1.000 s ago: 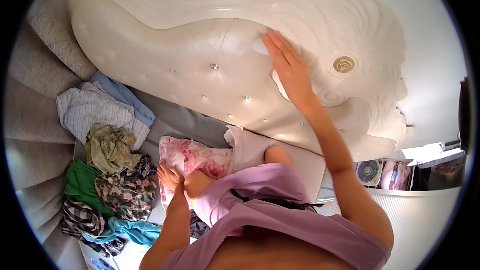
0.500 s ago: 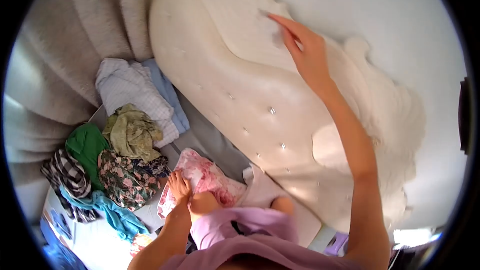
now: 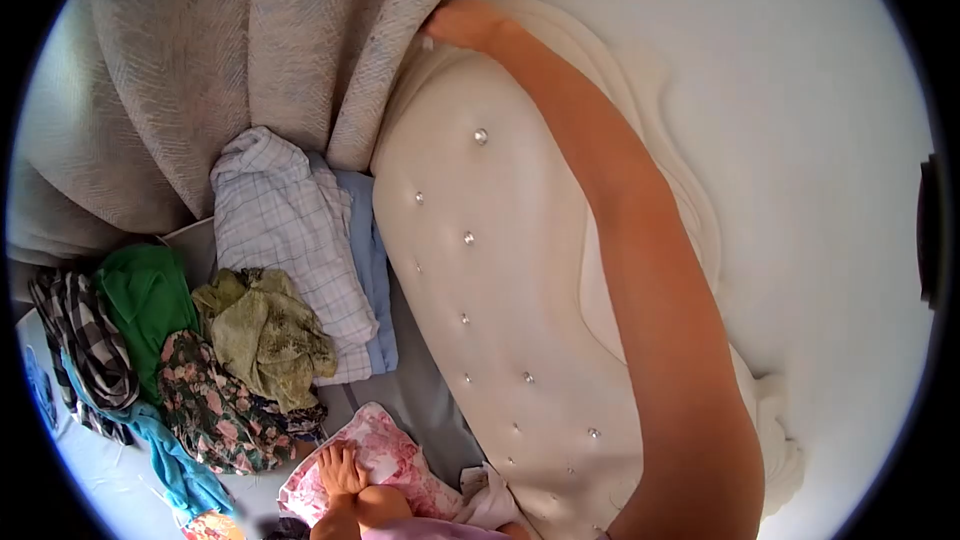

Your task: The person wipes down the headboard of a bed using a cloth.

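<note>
My right hand [image 3: 463,22] reaches far forward to the upper end of the cream tufted headboard [image 3: 520,270], where it meets the curtain [image 3: 300,30]. Its fingers are bent and closed. A small pale piece [image 3: 427,42], like cloth or tissue, shows just under them; most of it is hidden. My left hand [image 3: 342,472] rests flat, fingers spread, on a pink and white floral pillow [image 3: 385,445]. My knee presses on the pillow beside that hand.
Clothes lie on the grey bed [image 3: 425,410]: a checked shirt [image 3: 285,220], blue folded cloth [image 3: 370,280], olive scarf [image 3: 265,330], green garment [image 3: 150,300], dark floral garment [image 3: 225,410], black-and-white checked cloth [image 3: 85,340] and turquoise cloth [image 3: 180,460]. The pale wall [image 3: 800,190] rises behind the headboard.
My right hand has moved from the middle of the headboard's top to its far end by the curtain. My view has shifted forward. The left hand still rests on the pillow.
</note>
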A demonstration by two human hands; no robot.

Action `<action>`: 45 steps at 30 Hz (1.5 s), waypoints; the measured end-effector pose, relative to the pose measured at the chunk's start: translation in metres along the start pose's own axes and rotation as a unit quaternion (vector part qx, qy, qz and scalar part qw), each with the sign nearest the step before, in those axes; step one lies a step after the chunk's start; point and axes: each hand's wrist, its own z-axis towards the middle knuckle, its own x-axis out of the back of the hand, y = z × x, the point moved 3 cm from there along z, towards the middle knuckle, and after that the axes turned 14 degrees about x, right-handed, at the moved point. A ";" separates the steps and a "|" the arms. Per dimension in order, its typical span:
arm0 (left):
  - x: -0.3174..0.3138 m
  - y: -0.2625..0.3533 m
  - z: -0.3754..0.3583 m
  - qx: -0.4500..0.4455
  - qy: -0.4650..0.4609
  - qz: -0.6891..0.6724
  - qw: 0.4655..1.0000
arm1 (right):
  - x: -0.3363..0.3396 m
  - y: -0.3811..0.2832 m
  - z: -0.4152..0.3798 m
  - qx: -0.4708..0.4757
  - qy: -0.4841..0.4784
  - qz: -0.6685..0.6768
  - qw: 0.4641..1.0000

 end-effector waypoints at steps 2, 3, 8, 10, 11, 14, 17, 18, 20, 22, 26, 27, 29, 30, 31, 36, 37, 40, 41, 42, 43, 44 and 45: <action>-0.004 -0.006 0.003 0.006 -0.005 0.014 1.000 | -0.040 -0.005 0.019 0.102 -0.108 0.016 0.989; -0.007 -0.010 0.000 0.010 -0.009 0.022 1.000 | -0.052 0.001 0.022 0.108 -0.110 0.019 0.988; -0.014 -0.013 -0.008 0.023 -0.011 0.014 1.000 | -0.041 0.025 -0.009 0.154 -0.134 0.138 0.969; -0.015 -0.013 -0.007 0.020 -0.001 0.019 1.000 | -0.031 0.034 -0.022 0.157 -0.151 0.127 0.968; -0.014 -0.012 -0.008 0.015 0.010 0.028 0.999 | -0.027 0.037 -0.029 0.157 -0.165 0.115 0.967; -0.009 -0.008 -0.007 0.007 0.004 0.029 1.000 | 0.012 0.021 -0.053 0.133 -0.223 0.055 0.964; -0.011 -0.009 -0.008 0.007 -0.003 0.009 1.000 | 0.018 0.021 -0.086 0.093 -0.144 0.041 0.984; -0.012 -0.012 -0.007 0.026 -0.031 0.003 0.999 | 0.018 0.017 -0.099 0.090 -0.149 0.041 0.984; -0.010 -0.010 -0.007 0.050 -0.064 -0.004 0.997 | 0.025 0.001 -0.120 0.147 -0.079 -0.109 0.980; -0.013 -0.015 -0.011 0.046 -0.068 0.011 0.997 | 0.031 -0.023 -0.138 0.096 -0.103 -0.150 0.979; -0.015 -0.016 -0.010 -0.009 0.013 0.041 0.999 | 0.044 -0.063 -0.166 0.000 -0.120 -0.229 0.966; -0.015 -0.015 -0.009 -0.011 0.011 0.041 0.999 | 0.048 -0.070 -0.172 -0.011 -0.126 -0.254 0.959; -0.013 -0.013 -0.007 -0.004 0.003 0.028 1.000 | 0.053 -0.086 -0.185 -0.030 -0.124 -0.241 0.962; -0.009 -0.010 -0.006 0.006 -0.007 0.018 1.000 | 0.057 -0.093 -0.191 -0.047 -0.120 -0.231 0.965; -0.008 -0.011 -0.007 0.004 -0.007 0.018 1.000 | 0.060 -0.103 -0.196 -0.048 -0.122 -0.231 0.964; -0.013 -0.015 -0.009 0.023 -0.046 0.026 0.998 | 0.080 -0.155 -0.216 -0.094 -0.219 -0.253 0.937; -0.014 -0.016 -0.009 0.020 -0.046 0.027 0.998 | 0.083 -0.166 -0.219 -0.096 -0.221 -0.253 0.937; -0.015 -0.015 -0.007 0.012 -0.045 0.018 0.999 | 0.080 -0.198 -0.235 -0.141 -0.242 -0.232 0.931; -0.013 -0.013 -0.006 -0.001 -0.020 0.023 1.000 | 0.082 -0.207 -0.240 -0.144 -0.247 -0.229 0.930; -0.010 -0.011 -0.007 -0.013 0.003 0.027 1.000 | 0.084 -0.216 -0.245 -0.137 -0.257 -0.233 0.928; -0.009 -0.010 -0.007 -0.018 -0.005 0.032 0.999 | 0.085 -0.227 -0.250 -0.131 -0.267 -0.234 0.926; -0.008 -0.009 -0.006 -0.010 -0.011 0.026 1.000 | 0.089 -0.237 -0.254 -0.134 -0.273 -0.226 0.926; -0.008 -0.008 -0.005 -0.002 -0.015 0.022 1.000 | 0.092 -0.246 -0.257 -0.131 -0.280 -0.211 0.927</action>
